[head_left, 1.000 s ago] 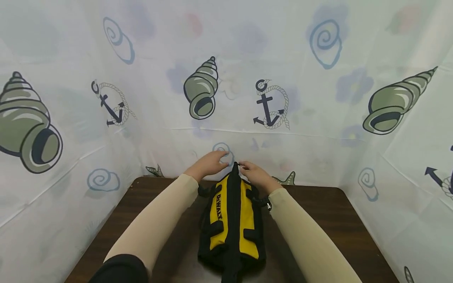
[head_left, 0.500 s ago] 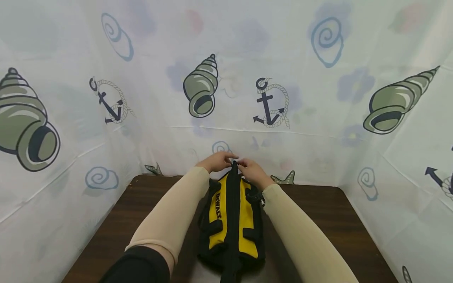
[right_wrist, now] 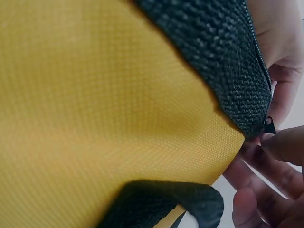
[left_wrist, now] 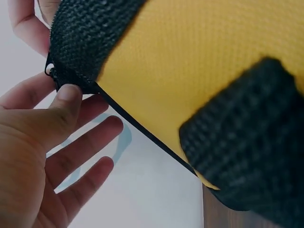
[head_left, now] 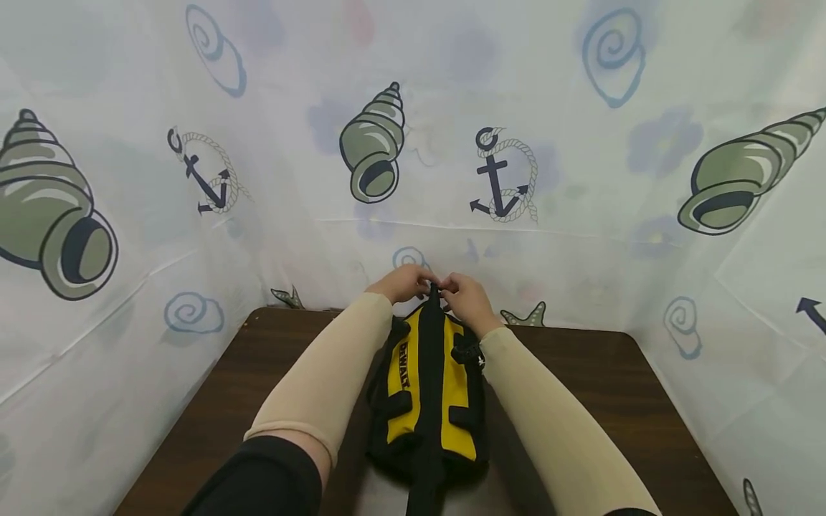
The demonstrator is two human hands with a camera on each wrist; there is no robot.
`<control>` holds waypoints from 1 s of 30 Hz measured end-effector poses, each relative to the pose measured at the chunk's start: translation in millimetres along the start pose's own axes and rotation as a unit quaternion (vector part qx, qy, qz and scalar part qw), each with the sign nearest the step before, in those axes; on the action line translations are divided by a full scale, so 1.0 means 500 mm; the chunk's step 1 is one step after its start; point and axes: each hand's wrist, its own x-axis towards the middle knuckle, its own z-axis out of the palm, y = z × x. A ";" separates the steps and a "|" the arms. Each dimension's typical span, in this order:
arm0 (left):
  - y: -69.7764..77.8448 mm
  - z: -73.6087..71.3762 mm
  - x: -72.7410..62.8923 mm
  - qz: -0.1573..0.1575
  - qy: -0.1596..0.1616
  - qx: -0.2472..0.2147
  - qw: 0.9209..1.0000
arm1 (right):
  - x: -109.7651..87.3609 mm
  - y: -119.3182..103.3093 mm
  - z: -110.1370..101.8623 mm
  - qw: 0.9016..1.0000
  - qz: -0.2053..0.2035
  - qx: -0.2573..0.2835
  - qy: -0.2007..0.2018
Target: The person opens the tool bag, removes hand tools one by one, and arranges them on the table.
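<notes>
A yellow and black tool bag [head_left: 454, 373] with DEWALT lettering stands lengthwise on the table, a wide black band running along its top. At its far end my left hand [head_left: 405, 282] pinches the black end of the bag [left_wrist: 76, 78] between thumb and index finger, the other fingers spread below. My right hand [head_left: 467, 299] meets it from the other side. In the right wrist view, the right thumb and fingers [right_wrist: 287, 142] pinch the small zipper pull [right_wrist: 270, 125] at the end of the zipper. Part of the right fingers is hidden behind the bag.
The brown wooden table [head_left: 581, 401] extends on both sides of the bag. White curtains [head_left: 290, 179] printed with shells and anchors surround its back and sides. Black strap handles [right_wrist: 190, 194] stick out from the bag's sides.
My left hand has moved right and in, from apart beside the bag's far end to pinching it. The right hand stays near the zipper pull. The head view has tilted slightly downward.
</notes>
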 end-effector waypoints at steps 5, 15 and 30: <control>0.012 -0.006 0.004 -0.006 0.002 0.021 1.000 | 0.005 -0.004 -0.004 1.000 -0.001 -0.018 -0.003; 0.029 -0.007 -0.010 -0.044 0.018 0.056 0.997 | -0.008 -0.023 -0.002 0.991 -0.047 -0.125 0.020; 0.030 0.007 -0.013 -0.047 0.052 0.101 0.992 | -0.027 -0.018 0.004 0.985 -0.107 -0.136 0.013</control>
